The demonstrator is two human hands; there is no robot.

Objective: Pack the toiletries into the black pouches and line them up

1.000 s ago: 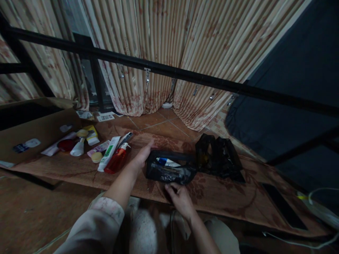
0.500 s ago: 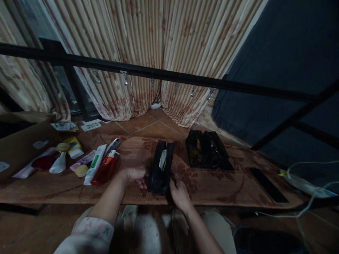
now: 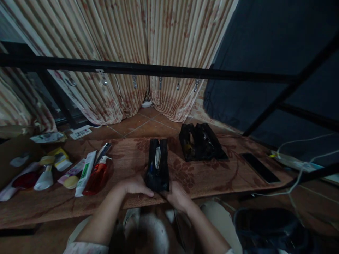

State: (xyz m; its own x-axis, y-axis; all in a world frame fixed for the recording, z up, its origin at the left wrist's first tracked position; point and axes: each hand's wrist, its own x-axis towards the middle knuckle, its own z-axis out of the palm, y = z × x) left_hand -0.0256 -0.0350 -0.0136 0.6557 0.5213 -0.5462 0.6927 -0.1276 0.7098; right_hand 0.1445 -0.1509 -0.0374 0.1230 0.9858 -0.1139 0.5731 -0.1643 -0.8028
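A small black zip pouch [image 3: 162, 178] stands on the cloth-covered table, its top parted with something white showing inside. My left hand [image 3: 135, 186] grips the pouch's near left corner, thumb along the front edge and fingers mostly hidden beneath or behind it. On the other side, my right hand [image 3: 179, 195] holds the near right corner, its fingertips hidden. To the left lie a red pump bottle [image 3: 96, 178] and a white-and-green tube [image 3: 86, 173]. Farther right sit two more black pouches [image 3: 209, 143] side by side, with items inside.
At the left are a cardboard box [image 3: 18, 155], a yellow-and-white packet [image 3: 62, 159] and a white bottle [image 3: 43, 180]. A dark phone [image 3: 261, 168] and a white cable [image 3: 299, 178] lie at the right. A black metal rail [image 3: 169, 71] with hooks crosses beyond the table.
The view has shifted slightly to the right. My left hand has moved from the pouch's side to its near corner, with the thumb now across the front. The pouch stays between my hands.
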